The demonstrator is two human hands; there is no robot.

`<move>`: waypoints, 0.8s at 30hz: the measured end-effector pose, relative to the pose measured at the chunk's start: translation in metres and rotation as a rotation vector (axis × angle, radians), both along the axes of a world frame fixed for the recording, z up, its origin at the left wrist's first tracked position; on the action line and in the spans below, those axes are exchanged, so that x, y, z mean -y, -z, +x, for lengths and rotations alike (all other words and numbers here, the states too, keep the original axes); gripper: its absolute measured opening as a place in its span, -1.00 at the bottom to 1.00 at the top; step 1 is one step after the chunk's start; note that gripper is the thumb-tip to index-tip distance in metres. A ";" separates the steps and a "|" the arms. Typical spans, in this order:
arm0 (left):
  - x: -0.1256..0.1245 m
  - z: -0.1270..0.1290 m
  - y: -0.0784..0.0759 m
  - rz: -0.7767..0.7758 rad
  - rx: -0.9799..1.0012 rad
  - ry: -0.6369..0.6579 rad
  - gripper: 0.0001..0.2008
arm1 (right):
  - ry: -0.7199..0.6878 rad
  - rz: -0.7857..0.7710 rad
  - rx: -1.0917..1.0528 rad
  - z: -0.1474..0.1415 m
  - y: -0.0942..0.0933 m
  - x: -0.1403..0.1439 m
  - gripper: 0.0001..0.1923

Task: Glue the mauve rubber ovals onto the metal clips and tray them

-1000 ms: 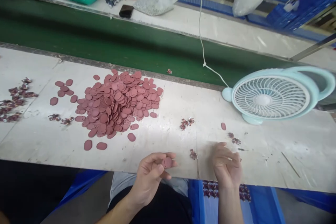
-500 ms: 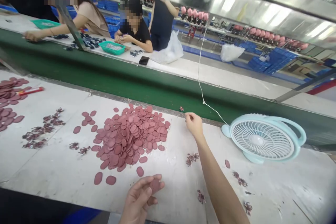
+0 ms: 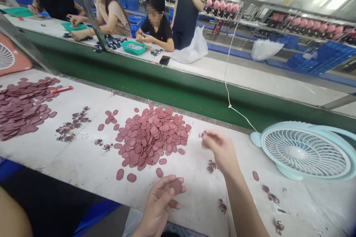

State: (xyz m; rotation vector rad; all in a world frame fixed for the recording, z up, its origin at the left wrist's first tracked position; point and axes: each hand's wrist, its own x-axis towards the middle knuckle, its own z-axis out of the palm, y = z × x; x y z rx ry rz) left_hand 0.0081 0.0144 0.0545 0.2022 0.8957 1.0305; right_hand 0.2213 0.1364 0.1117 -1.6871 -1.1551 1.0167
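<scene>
My left hand (image 3: pixel 162 200) is at the near table edge and pinches a mauve oval disc (image 3: pixel 177 186) between thumb and fingers. My right hand (image 3: pixel 219 150) is stretched out over the white table, blurred by motion, with a tiny dark piece (image 3: pixel 202 134) at its fingertips. To the left of that hand lies a big heap of mauve oval discs (image 3: pixel 151 137). Small dark clusters of tiny parts (image 3: pixel 212 166) lie just below the right hand.
A pale blue desk fan (image 3: pixel 304 152) stands at the right, its white cord (image 3: pixel 228 92) crossing the green conveyor belt (image 3: pixel 167 89). A second heap of discs (image 3: pixel 22 105) lies far left. Several people work across the belt beside a teal tray (image 3: pixel 134 47).
My right hand has drawn back from the belt's edge toward me with the small piece picked up there. The view has panned left. My left hand still holds the disc.
</scene>
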 end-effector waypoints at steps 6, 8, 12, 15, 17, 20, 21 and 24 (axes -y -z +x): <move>0.004 0.008 0.003 0.119 0.046 0.137 -0.76 | 0.025 -0.200 -0.462 -0.042 -0.003 0.145 -0.71; 0.009 0.013 0.004 0.161 0.055 0.177 -0.77 | 0.116 -0.223 -0.491 -0.049 -0.003 0.157 -0.72; 0.018 0.019 0.008 0.204 0.074 0.237 -0.78 | 0.161 -0.245 -0.510 -0.050 -0.007 0.157 -0.69; 0.022 0.019 0.012 0.215 0.068 0.261 -0.78 | 0.130 -0.274 -0.494 -0.047 -0.011 0.157 -0.68; 0.024 0.018 0.013 0.220 0.054 0.273 -0.77 | 0.099 -0.292 -0.498 -0.044 -0.011 0.159 -0.69; 0.024 0.018 0.009 0.197 0.035 0.289 -0.80 | 0.062 -0.304 -0.498 -0.040 -0.006 0.161 -0.71; 0.023 0.018 0.008 0.185 0.026 0.289 -0.85 | 0.045 -0.303 -0.495 -0.039 -0.004 0.162 -0.72; 0.022 0.020 0.002 0.181 0.000 0.284 -0.95 | 0.010 -0.295 -0.495 -0.036 0.000 0.162 -0.75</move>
